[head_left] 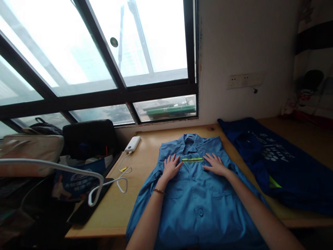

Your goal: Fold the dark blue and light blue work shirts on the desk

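A blue button-front work shirt (192, 208) lies front side up on the wooden table (144, 166), its collar toward the window. Across its chest runs a yellow-green reflective strip (192, 160). My left hand (171, 167) rests flat on the left chest, fingers spread, just beside the strip's left end. On the other side, my right hand (214, 164) lies with fingers apart near the strip's right end. Both palms press on the cloth and neither hand grips anything. The sleeves hang down along both sides, and my forearms cover part of them.
A dark blue garment (275, 156) with white print is spread at the right. Left of the shirt lie a white power bank (133, 143) with a white cable (122, 185) and a dark flat object (88, 208) at the table edge. Bags (31, 152) stand further left.
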